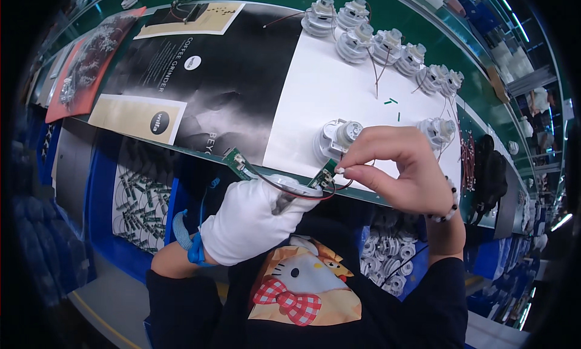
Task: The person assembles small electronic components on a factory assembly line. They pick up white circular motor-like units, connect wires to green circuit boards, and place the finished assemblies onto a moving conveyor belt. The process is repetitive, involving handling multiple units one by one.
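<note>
My left hand (251, 219), in a white glove, holds a round grey motor part (289, 189) with red and black wires looping across it. A small green circuit board (237, 163) hangs at the wires' left end. My right hand (396, 167), bare, pinches a second small green circuit board (325, 175) at the wires' right end, just above the glove. A grey-white motor unit (336, 137) stands on the white sheet (327, 89) right behind my fingers.
Several more motor units (363, 37) line the sheet's far edge, another (439, 130) at the right. A black printed sheet (218, 71) covers the bench at the left. Blue bins below hold small green parts (140, 207) and white round parts (390, 255).
</note>
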A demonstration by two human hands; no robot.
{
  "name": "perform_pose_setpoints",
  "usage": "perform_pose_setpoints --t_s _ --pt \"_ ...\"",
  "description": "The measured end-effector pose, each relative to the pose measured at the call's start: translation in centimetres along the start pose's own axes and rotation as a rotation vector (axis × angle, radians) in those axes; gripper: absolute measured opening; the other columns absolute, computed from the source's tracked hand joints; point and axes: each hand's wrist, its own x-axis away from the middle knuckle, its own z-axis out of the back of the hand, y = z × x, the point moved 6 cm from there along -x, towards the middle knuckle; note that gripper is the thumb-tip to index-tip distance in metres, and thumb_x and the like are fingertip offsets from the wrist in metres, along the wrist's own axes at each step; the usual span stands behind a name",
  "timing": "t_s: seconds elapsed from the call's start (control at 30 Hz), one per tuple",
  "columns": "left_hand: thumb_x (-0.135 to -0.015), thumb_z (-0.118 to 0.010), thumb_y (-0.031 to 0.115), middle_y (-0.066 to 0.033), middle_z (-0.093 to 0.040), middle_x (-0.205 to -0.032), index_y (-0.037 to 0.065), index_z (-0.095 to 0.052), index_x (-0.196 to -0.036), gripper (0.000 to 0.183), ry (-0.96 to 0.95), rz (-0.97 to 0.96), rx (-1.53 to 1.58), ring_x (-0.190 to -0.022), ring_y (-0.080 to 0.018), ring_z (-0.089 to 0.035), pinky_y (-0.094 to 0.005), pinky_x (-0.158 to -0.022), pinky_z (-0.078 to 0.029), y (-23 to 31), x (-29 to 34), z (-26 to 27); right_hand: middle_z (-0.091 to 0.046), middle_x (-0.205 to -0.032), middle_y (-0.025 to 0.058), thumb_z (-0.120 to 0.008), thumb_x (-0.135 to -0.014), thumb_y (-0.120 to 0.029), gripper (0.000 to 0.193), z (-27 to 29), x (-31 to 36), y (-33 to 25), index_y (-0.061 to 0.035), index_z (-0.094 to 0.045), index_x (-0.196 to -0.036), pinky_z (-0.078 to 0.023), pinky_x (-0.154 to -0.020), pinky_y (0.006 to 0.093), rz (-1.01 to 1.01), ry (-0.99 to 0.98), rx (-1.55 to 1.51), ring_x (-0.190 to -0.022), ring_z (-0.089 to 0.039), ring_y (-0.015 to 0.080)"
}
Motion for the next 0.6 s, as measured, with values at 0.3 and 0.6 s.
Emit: perform_pose_setpoints --t_s 0.3,0.6 --pt "-0.075 -0.068 0.013 -0.0053 -0.062 -0.065 0.010 -0.066 -0.087 0.013 0.034 -0.124 -0.159 -0.051 -0.0183 -0.060 -0.0270 -0.046 -0.046 0.6 0.3 0.5 -0.063 -0.067 0.0076 -0.068 -0.067 0.003 0.005 -0.7 -0.4 1.9 0.0014 -0.067 -0.072 -0.045 -0.055 0.0218 -0.283 -0.132 -0.197 -0.060 -0.058 0.0118" --pt "-0.073 -0.066 0.015 -0.0036 -0.060 -0.064 0.011 -0.065 -0.083 0.010 0.011 -0.188 -0.421 -0.049 -0.0194 -0.056 -0.0283 -0.043 -0.043 0.8 0.8 0.3 -0.057 -0.058 0.0045 -0.065 -0.065 -0.002 0.002 -1.7 -0.9 0.6 -0.0012 -0.064 -0.067 -0.041 -0.046 0.0231 -0.090 -0.137 0.274 -0.049 -0.054 0.0125"
